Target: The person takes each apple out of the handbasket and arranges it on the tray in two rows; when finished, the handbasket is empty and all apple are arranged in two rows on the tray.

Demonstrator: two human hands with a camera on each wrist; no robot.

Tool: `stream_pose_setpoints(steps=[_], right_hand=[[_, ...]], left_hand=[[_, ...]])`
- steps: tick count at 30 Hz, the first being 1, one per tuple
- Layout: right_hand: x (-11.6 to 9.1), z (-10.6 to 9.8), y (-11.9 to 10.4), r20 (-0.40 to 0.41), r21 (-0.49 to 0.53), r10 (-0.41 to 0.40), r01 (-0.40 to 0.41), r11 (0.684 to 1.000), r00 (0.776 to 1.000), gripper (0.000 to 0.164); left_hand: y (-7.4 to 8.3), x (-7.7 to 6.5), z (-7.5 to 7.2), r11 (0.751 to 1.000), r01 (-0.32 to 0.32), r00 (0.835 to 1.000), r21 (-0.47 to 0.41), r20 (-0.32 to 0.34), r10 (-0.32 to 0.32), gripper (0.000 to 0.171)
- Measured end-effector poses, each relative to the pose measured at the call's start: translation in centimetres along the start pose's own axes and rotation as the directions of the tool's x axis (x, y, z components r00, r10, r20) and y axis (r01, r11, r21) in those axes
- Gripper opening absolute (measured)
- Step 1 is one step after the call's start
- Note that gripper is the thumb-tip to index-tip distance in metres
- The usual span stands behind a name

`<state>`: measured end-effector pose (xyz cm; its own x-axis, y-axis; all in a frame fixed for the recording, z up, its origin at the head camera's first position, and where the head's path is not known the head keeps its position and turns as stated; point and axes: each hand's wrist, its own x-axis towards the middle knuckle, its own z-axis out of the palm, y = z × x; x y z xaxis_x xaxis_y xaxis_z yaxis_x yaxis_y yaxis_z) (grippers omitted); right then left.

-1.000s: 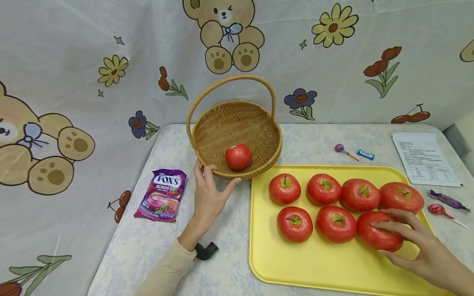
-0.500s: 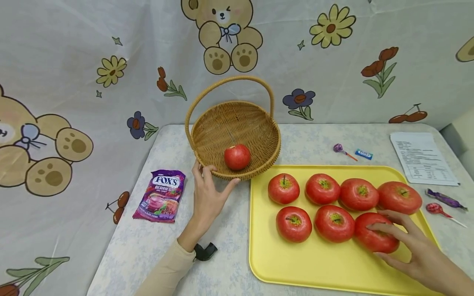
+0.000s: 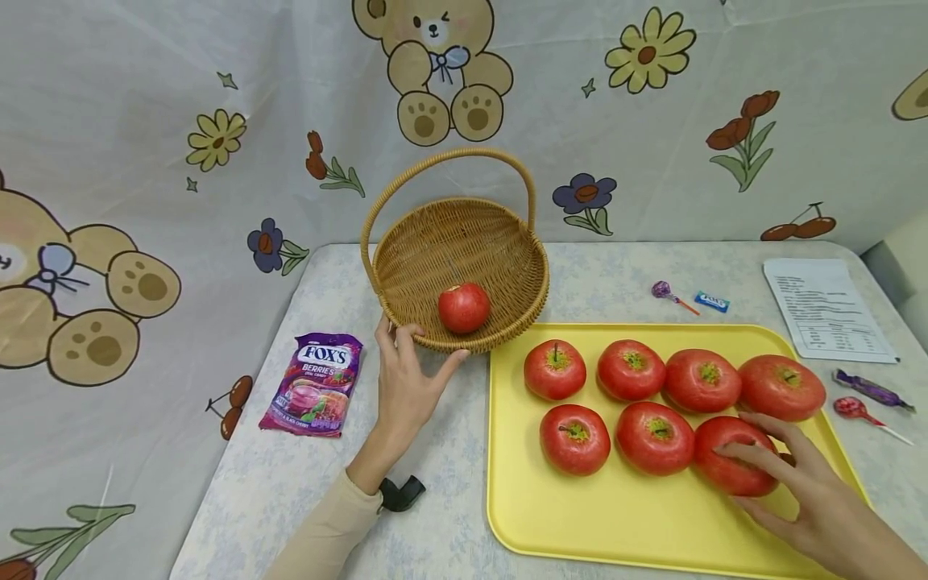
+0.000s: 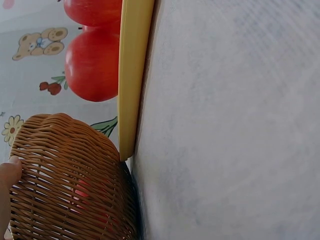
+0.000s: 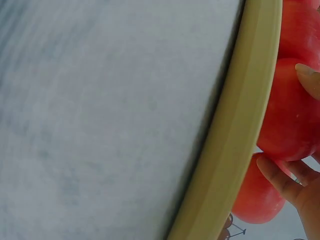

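My left hand (image 3: 409, 387) holds the front rim of a round wicker basket (image 3: 500, 242), fingers hooked over the edge and thumb along the outside. One red apple (image 3: 464, 308) lies inside the basket. On the yellow tray (image 3: 616, 515) several large red apples stand in two rows. My right hand (image 3: 812, 483) reaches round the front row's rightmost apple (image 3: 725, 477), with a finger across its top and the thumb at its near side. The right wrist view shows the thumb (image 5: 310, 80) against that apple (image 5: 292, 115).
A purple candy bag (image 3: 315, 385) lies left of the basket. Behind the tray are a purple lollipop (image 3: 661, 290), a small blue candy (image 3: 712, 302) and a printed sheet (image 3: 830, 310). A purple wrapped candy (image 3: 873, 391) and a red lollipop (image 3: 851, 408) lie to its right.
My right hand's fingers have shifted slightly left and closer around the apple. The left hand and the basket keep their place; the whole head view has drifted a little.
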<state>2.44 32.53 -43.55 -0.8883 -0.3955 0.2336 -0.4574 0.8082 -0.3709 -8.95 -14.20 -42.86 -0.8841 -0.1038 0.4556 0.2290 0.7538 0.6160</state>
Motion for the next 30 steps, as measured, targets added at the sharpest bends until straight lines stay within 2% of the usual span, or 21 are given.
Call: stream_pose_setpoints(steps=[7,11,13,15,18,21,24,26,28,30], right_hand=[[0.2,-1.0,-0.9,0.024,-0.005,0.05,-0.05,0.999,0.998,0.082],[1.4,-2.4,-2.0,-0.04,0.037,0.003,-0.001,0.999,0.999,0.078],[2.5,-2.9,-2.5,-0.089,0.077,-0.052,0.059,0.995,0.995,0.073],[3.7,-3.3,-3.0,-0.109,0.108,-0.09,0.102,0.989,0.99,0.065],[6.0,-3.8,-3.7,-0.139,0.152,-0.187,0.207,0.966,0.973,0.052],[8.8,-4.5,-4.8,-0.144,0.15,-0.275,0.296,0.943,0.951,0.049],[11.7,-5.4,-6.2,-0.077,0.116,-0.318,0.325,0.939,0.945,0.044],[13.7,-5.6,-6.9,-0.05,0.107,-0.371,0.375,0.921,0.927,0.045],[15.8,-5.7,-7.6,-0.002,0.096,-0.403,0.401,0.911,0.915,0.056],[18.0,-5.5,-8.1,0.015,0.114,-0.443,0.438,0.892,0.897,0.055]], left_hand=[[0.2,-0.1,0.0,1.0,-0.008,1.0,0.001,-0.001,0.008,0.069],[0.3,0.0,0.0,1.0,0.001,1.0,0.007,0.002,-0.001,0.069],[0.3,0.1,-0.1,1.0,0.004,1.0,0.01,0.002,-0.004,0.069],[0.3,0.2,-0.1,1.0,0.003,1.0,0.014,0.002,-0.003,0.069],[0.3,0.2,-0.1,1.0,0.002,1.0,0.017,0.007,-0.002,0.069],[0.4,0.2,-0.1,1.0,0.01,1.0,0.02,0.012,-0.011,0.069],[0.4,0.2,-0.1,1.0,0.016,1.0,0.018,0.013,-0.016,0.069],[0.3,0.1,-0.1,1.0,0.016,1.0,0.019,0.011,-0.016,0.069],[0.3,0.1,-0.1,1.0,0.012,1.0,0.018,0.008,-0.012,0.069],[0.3,0.1,-0.1,1.0,0.008,1.0,0.022,0.005,-0.008,0.069]])
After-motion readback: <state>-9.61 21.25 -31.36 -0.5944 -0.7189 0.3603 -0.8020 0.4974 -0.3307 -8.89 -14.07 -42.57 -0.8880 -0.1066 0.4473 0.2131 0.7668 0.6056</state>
